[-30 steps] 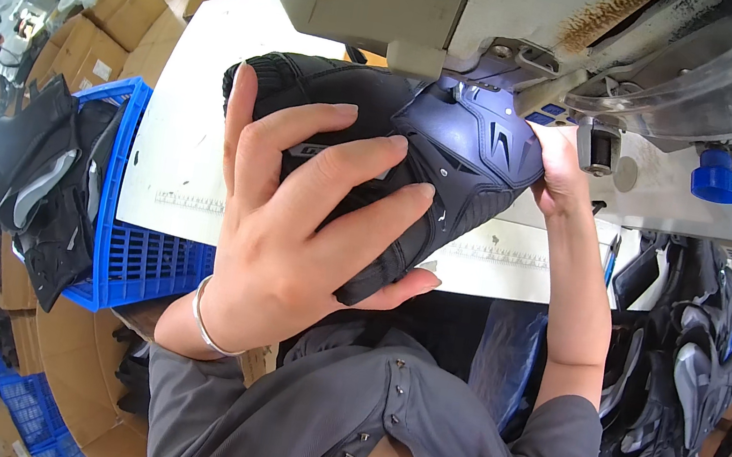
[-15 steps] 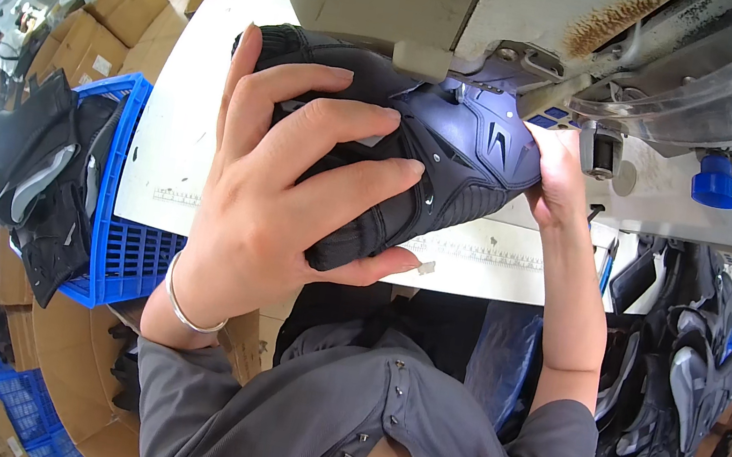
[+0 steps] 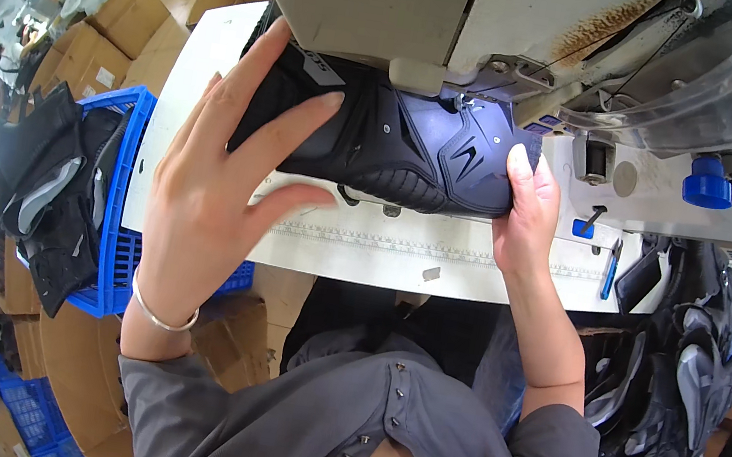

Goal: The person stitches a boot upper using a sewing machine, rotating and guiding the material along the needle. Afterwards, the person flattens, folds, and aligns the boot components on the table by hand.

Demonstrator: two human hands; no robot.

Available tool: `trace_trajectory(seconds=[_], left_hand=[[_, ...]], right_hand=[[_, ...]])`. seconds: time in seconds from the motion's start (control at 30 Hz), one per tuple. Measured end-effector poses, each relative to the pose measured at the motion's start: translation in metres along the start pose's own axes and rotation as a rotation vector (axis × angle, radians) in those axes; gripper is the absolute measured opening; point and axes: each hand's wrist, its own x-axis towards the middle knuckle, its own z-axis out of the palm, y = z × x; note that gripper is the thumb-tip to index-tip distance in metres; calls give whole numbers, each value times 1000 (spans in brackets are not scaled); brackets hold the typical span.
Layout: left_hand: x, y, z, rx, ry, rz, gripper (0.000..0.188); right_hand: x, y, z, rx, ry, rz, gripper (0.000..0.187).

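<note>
A black protective guard (image 3: 369, 144) with a glossy hard shell and ribbed edge lies lengthwise under the head of a sewing machine (image 3: 362, 1). My right hand (image 3: 528, 210) grips the shell's right end, thumb on top and the other fingers partly hidden beneath. At the other end, my left hand (image 3: 210, 163) is spread, its fingers over or against the dark padding and its thumb free in front. Whether those fingertips press on the guard cannot be told. The needle area is mostly hidden by the machine head.
The white table (image 3: 352, 260) carries a printed ruler strip. A blue-handled tool (image 3: 611, 270) lies at its right. Black guards fill a blue crate (image 3: 115, 272) at left, and more are piled (image 3: 695, 372) at right. Cardboard boxes (image 3: 133, 14) stand beyond the crate.
The guard has gone from tilted and raised to lying flatter under the machine. My left hand has loosened from around it and moved left; my right thumb now shows on top of the shell.
</note>
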Motion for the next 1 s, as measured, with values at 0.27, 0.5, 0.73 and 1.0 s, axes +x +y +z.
trace_trajectory(seconds=[0.27, 0.5, 0.73, 1.0], left_hand=[[6, -11, 18, -128, 237, 71, 60], [14, -32, 20, -308, 69, -56, 54], [25, -52, 24, -396, 14, 0, 52], [30, -60, 25, -440, -4, 44, 49]], right_hand=[[-1, 9, 5, 27, 38, -49, 22], [-11, 8, -8, -184, 15, 188, 18], [-19, 25, -12, -126, -47, 18, 17], [-20, 28, -4, -97, -29, -54, 16]])
